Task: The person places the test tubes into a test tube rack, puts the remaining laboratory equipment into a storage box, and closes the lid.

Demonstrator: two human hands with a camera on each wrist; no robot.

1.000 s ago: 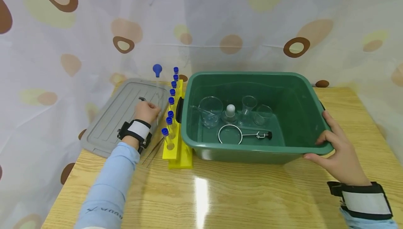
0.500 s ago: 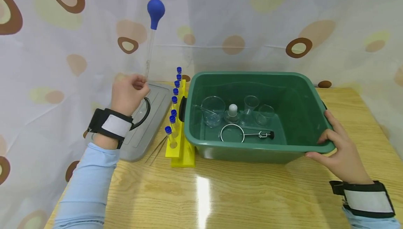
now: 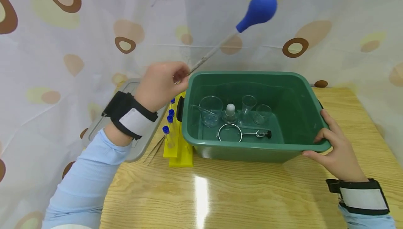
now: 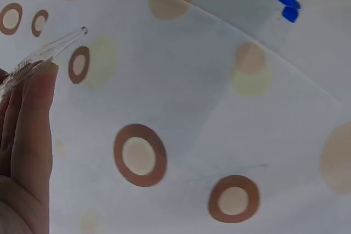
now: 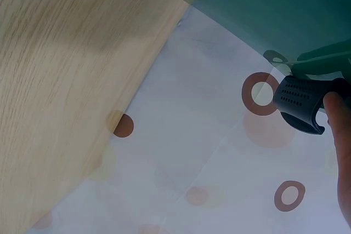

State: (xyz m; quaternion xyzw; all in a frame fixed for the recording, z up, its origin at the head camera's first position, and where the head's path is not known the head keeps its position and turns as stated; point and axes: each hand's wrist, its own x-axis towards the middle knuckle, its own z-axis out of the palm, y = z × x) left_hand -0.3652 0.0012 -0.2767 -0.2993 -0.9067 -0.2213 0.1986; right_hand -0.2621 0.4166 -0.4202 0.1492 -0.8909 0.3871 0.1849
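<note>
My left hand [image 3: 163, 83] pinches the glass tube of a dropper [image 3: 256, 12] with a blue rubber bulb. It holds the dropper in the air near the back left corner of a green bin [image 3: 252, 147], the bulb tilted up and right. In the left wrist view, the dropper's narrow glass tip [image 4: 66, 39] sticks out past the fingers. At the bin's right front corner, my right hand [image 3: 341, 152] grips the rim. The right wrist view has a finger touching the bin's black handle [image 5: 299, 97].
Inside the bin are a beaker [image 3: 211, 113], a white-capped glass lamp [image 3: 230, 110], two smaller glass vessels and a ring clamp [image 3: 264, 134]. A yellow rack [image 3: 181, 160] holds blue-capped tubes on its left. Tweezers [image 3: 154, 150] lie beside a grey lid [image 3: 138, 150].
My left hand has raised the dropper from beside the grey lid, then carried it right towards the bin. The dropper has gone from upright to tilted right. My right hand stays on the rim.
</note>
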